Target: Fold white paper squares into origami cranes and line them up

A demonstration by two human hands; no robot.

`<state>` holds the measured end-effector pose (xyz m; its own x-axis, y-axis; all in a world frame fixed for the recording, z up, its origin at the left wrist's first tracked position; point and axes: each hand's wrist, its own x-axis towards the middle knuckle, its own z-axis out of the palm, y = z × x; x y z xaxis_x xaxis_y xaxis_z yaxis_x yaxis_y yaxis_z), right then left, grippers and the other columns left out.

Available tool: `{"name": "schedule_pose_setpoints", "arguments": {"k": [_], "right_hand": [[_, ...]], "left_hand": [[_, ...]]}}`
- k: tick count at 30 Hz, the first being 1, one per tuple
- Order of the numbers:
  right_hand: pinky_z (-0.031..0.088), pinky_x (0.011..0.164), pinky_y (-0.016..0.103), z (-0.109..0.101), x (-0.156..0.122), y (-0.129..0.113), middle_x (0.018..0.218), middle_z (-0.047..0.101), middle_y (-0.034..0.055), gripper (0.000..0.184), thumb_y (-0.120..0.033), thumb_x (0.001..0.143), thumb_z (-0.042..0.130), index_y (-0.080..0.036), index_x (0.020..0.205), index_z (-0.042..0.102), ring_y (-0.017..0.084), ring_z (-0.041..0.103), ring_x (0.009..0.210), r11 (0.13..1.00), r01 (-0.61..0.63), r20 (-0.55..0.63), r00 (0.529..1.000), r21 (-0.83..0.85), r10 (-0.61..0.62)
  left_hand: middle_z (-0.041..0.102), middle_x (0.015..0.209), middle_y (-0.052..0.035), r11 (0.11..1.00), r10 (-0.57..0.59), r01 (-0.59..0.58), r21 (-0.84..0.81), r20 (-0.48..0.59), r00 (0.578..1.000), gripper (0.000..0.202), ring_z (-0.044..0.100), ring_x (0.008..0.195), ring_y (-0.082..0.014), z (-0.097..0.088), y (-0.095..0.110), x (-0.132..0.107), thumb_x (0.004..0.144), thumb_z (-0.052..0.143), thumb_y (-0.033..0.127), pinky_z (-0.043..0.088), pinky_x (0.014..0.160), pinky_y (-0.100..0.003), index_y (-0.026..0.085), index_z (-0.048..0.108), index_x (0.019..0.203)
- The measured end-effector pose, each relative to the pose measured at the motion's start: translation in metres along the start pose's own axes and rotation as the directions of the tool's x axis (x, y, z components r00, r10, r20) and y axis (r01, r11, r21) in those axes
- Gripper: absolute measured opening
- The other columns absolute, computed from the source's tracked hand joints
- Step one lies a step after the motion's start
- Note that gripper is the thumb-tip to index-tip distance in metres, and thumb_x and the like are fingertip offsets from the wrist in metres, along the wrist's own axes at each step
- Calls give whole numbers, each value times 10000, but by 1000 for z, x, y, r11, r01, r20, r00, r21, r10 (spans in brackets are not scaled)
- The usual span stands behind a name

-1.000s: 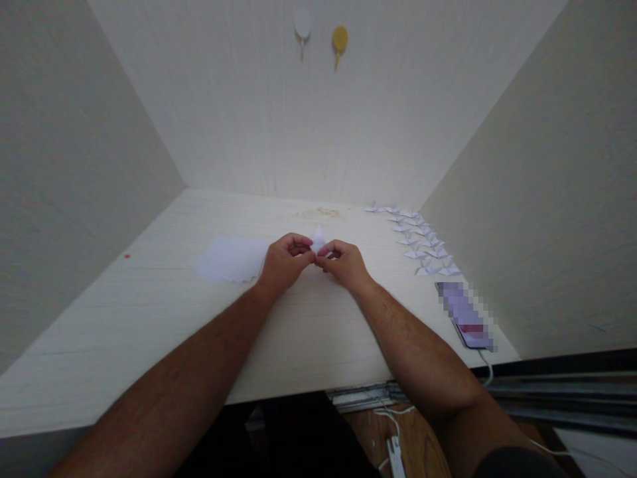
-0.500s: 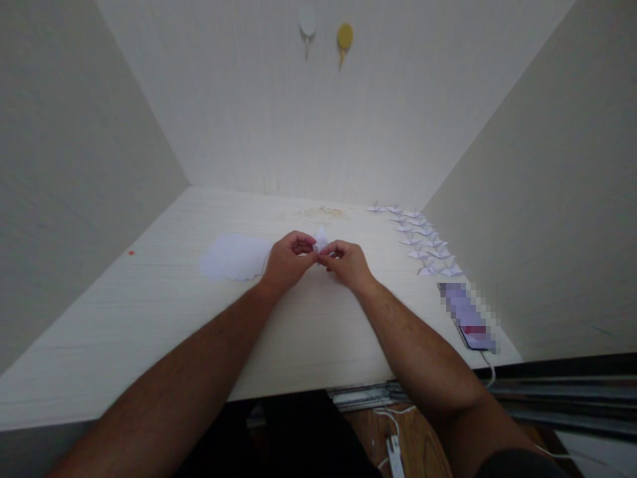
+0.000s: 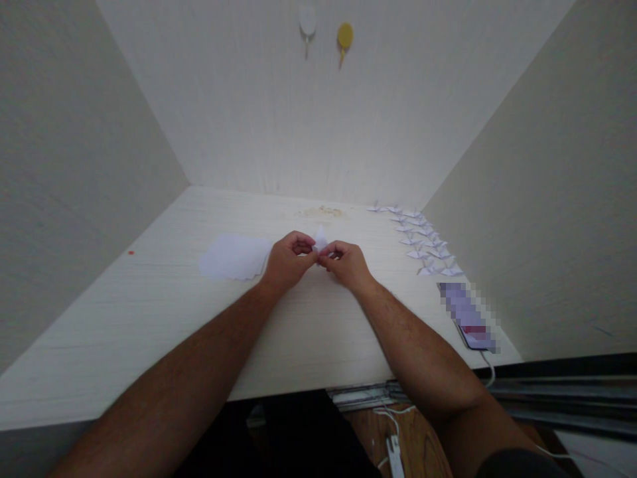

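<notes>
My left hand (image 3: 287, 260) and my right hand (image 3: 345, 263) meet at the middle of a pale wooden desk (image 3: 149, 312). Both pinch a small folded piece of white paper (image 3: 320, 238), whose tip sticks up between my fingers. The fingers of each hand are curled in and closed on it. Just left of my left hand lies a stack of white paper sheets (image 3: 233, 257), flat on the desk.
Several small folded paper cranes (image 3: 422, 241) stand in rows at the back right. A phone (image 3: 468, 315) with a white cable lies near the desk's right front edge. Walls enclose the desk on three sides. Two hooks (image 3: 326, 34) hang on the back wall.
The view has shifted slightly; my hands stay together on the folded paper with only small finger movements.
</notes>
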<state>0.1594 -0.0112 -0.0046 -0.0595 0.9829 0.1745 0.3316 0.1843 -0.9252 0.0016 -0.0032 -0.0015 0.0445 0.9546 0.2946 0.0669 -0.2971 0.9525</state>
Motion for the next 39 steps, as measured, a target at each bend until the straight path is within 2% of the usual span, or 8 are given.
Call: {"name": "schedule_pose_setpoints", "arguments": {"k": [8, 15, 23, 28, 39], "right_hand": [[436, 526, 230, 0, 1, 1, 663, 689, 18, 177, -346, 689, 751, -187, 719, 678, 114, 562, 558, 1000, 12, -8, 1000, 2, -12], [434, 540, 230, 0, -1, -2, 666, 692, 18, 186, -358, 698, 750, -186, 716, 680, 111, 557, 566, 997, 49, -25, 998, -62, -51], [443, 515, 235, -2, 0, -2, 657, 691, 18, 184, -356, 691, 753, -193, 714, 672, 121, 575, 558, 1000, -5, -19, 1000, -25, 4], [448, 521, 238, -2, 1, -1, 647, 680, 9, 149, -327, 703, 730, -190, 727, 675, 117, 572, 549, 999, -2, -23, 1000, -47, 1], [446, 511, 236, -2, 0, 0, 659, 689, 18, 214, -385, 698, 753, -188, 731, 674, 116, 567, 543, 1000, -3, -20, 1000, -23, 3]], "left_hand": [[665, 729, -13, 1000, -16, 16, -6, 4, 1000, 234, 647, 693, -138, 0, 1, 0, 614, 743, 207, 527, 632, -246, 170, 604, 799], [680, 746, -20, 1000, -11, 11, 5, -3, 1000, 231, 654, 699, -138, 0, 2, -1, 619, 754, 196, 535, 645, -250, 166, 607, 795], [715, 741, -19, 997, -50, 51, -58, 13, 999, 203, 682, 700, -152, -1, 0, -1, 630, 750, 194, 560, 666, -270, 174, 668, 815], [728, 713, -10, 999, -51, 51, 11, -2, 999, 174, 683, 659, -157, -2, 3, -2, 674, 719, 204, 564, 657, -288, 189, 722, 847], [727, 736, -26, 996, -71, 73, -48, 43, 997, 248, 684, 676, -160, -3, 2, -1, 632, 770, 219, 563, 669, -290, 168, 706, 866]]}}
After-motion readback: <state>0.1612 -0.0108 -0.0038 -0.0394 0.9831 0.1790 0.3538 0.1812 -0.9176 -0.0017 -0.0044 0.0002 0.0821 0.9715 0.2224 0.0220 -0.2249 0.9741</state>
